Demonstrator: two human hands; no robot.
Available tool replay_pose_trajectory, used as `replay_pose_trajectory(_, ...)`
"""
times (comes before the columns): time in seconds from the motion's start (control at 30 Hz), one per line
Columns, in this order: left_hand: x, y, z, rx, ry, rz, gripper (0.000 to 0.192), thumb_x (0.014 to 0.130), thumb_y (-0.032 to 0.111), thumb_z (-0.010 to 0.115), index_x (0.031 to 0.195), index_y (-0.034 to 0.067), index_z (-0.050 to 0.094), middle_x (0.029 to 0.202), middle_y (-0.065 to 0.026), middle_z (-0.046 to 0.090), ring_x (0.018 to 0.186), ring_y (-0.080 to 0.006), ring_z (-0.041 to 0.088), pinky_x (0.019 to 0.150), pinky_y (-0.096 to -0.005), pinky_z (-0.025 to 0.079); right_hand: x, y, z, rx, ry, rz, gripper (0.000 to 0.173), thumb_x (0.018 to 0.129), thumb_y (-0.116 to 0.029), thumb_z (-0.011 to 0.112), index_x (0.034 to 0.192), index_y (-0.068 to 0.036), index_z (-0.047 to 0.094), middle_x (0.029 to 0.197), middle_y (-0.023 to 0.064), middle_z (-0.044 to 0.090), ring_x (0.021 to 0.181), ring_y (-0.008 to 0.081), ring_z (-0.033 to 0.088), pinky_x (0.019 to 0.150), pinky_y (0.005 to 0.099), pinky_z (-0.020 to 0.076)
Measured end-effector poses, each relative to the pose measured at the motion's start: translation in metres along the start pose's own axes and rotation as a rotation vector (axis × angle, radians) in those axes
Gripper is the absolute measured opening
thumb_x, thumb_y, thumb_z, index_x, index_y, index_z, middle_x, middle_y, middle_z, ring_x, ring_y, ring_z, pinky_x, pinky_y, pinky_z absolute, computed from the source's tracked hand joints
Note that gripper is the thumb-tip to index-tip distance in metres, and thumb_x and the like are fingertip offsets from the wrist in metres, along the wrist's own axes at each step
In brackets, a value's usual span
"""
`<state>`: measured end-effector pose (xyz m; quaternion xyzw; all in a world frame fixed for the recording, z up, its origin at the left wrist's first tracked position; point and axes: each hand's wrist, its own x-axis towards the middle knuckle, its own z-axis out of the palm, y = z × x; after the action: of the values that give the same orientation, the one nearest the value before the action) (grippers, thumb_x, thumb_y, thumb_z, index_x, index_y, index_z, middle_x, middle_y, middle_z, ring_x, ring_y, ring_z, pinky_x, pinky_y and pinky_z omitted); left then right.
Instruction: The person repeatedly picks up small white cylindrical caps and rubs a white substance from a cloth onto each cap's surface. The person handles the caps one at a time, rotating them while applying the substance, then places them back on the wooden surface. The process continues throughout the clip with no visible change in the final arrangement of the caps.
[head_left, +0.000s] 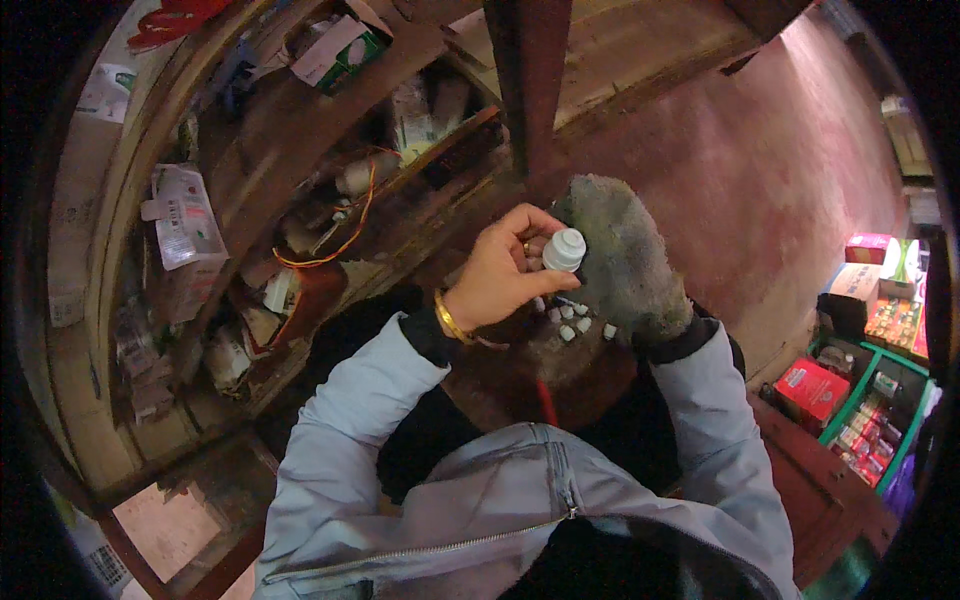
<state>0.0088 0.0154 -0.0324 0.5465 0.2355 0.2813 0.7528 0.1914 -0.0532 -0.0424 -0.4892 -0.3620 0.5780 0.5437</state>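
My left hand (499, 266), with a ring and a gold bracelet, grips a small white plastic bottle (564, 251) between thumb and fingers. The bottle's stepped, capped-looking end faces up toward me. Beside it, a worn grey cloth or mitt (626, 247) covers my right hand completely, so its fingers are hidden. The cloth lies right against the bottle's side; I cannot tell if they touch. Just below both hands, several small white pieces (568, 319) are scattered on a dark brown round surface (510, 375).
Wooden shelving to the left holds a white printed box (184, 217), an orange wire (367, 206) and a green-and-white carton (341, 52). A dark wooden post (529, 82) rises ahead. At right stand a red box (811, 394) and a green-rimmed crate (874, 356) of small packages.
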Motion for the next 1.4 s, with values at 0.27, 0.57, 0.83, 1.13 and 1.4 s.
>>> replay_pose_trajectory(0.27,0.003,0.018,-0.002,-0.532,-0.099,-0.203,0.050,0.097,0.023,0.051,0.142,0.012,0.032,0.123,-0.0190,0.056,0.097,-0.0246,0.061,0.082,-0.0386,0.053,0.007,0.001,-0.015,0.326,-0.023,-0.101,0.053,0.086,-0.019,0.065,0.132,-0.006,0.043,0.120,0.0077,0.053,0.108,0.0199,0.054,0.091,0.0331,0.0459)
replay_pose_trajectory(0.57,0.004,0.004,-0.021,-0.536,0.047,-0.310,0.029,0.094,0.013,0.052,0.122,0.007,0.046,0.114,-0.0158,0.061,0.093,-0.0232,0.061,0.078,-0.0319,0.049,0.011,0.003,-0.027,0.315,-0.156,-0.076,0.050,0.085,-0.028,0.064,0.125,-0.003,0.047,0.114,0.0078,0.056,0.101,0.0189,0.056,0.085,0.0326,0.0485)
replay_pose_trajectory(0.83,0.001,-0.069,-0.069,0.238,0.190,-0.229,0.039,0.079,0.001,0.063,0.117,0.007,0.055,0.107,-0.0084,0.062,0.101,-0.0192,0.058,0.087,-0.0326,0.048,0.024,-0.003,-0.044,-1.037,0.093,-0.769,0.040,0.059,-0.020,0.080,0.088,-0.008,0.056,0.086,0.0099,0.056,0.083,0.0327,0.054,0.071,0.0394,0.0449)
replay_pose_trajectory(1.13,-0.093,-0.252,-0.112,0.333,0.477,-0.707,0.033,0.076,0.006,0.068,0.109,0.005,0.061,0.085,-0.0083,0.065,0.071,-0.0201,0.063,0.064,-0.0321,0.052,0.008,-0.062,-0.009,-1.147,-0.037,-0.765,0.039,0.057,-0.017,0.081,0.083,-0.006,0.055,0.083,0.0105,0.055,0.080,0.0328,0.055,0.069,0.0396,0.0454)
replay_pose_trajectory(1.4,-0.134,-0.396,-0.126,0.167,0.599,-0.806,0.031,0.085,0.028,0.060,0.106,0.004,0.058,0.092,-0.0130,0.065,0.071,-0.0240,0.061,0.062,-0.0360,0.049,0.011,-0.056,-0.002,-1.198,0.009,-0.528,0.040,0.060,-0.014,0.081,0.091,-0.004,0.057,0.090,0.0122,0.058,0.086,0.0301,0.059,0.074,0.0381,0.0476)
